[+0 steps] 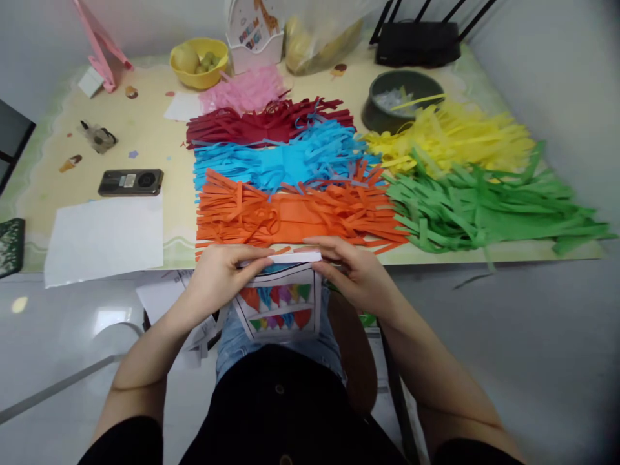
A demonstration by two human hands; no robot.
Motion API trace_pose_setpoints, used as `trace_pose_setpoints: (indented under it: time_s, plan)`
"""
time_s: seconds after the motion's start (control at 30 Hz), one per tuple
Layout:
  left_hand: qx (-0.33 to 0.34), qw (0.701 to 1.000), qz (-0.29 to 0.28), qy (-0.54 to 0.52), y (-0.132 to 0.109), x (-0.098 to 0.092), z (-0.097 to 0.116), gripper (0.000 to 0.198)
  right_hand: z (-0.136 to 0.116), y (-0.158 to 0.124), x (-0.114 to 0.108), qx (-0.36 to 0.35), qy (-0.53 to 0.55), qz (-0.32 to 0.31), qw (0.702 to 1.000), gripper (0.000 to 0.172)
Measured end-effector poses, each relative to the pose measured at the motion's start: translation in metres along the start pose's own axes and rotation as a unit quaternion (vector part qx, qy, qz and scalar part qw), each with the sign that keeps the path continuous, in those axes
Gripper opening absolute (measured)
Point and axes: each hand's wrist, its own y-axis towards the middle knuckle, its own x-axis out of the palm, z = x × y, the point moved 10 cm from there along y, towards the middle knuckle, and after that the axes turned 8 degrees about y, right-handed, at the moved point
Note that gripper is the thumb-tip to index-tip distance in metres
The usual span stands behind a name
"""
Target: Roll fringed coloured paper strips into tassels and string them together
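Between my two hands, at the table's front edge, is a white printed paper (285, 323) with colourful bunting pictures, its top edge folded into a narrow strip. My left hand (225, 271) pinches the left end of the fold between thumb and fingers. At the right end, my right hand (349, 268) grips the same fold, fingers above and thumb below. The lower part of the sheet hangs over my lap. Just beyond the fold lies orange fringed tissue paper (300, 216). Behind it are blue (285, 161) and dark red (261, 126) fringed bundles.
Green (504, 213) and yellow (465, 139) fringed bundles lie on the right, beside a dark bowl (371, 106). A phone (130, 183) and a blank white sheet (106, 236) lie on the left. At the back stand a yellow fruit basket (198, 79) and a router (417, 45).
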Motion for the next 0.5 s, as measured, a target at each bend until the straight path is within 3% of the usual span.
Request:
trace_pose_setpoints:
  time_s: [0.27, 0.5]
  plan:
    - [0.075, 0.985, -0.04, 0.152, 0.017, 0.014, 0.046, 0.029, -0.014, -0.003, 0.004, -0.034, -0.02, -0.019, 0.999, 0.034]
    - [0.095, 0.972, 0.004, 0.213, 0.019, 0.016, 0.054, 0.032, -0.021, -0.004, 0.002, -0.081, -0.048, -0.002, 0.996, 0.038]
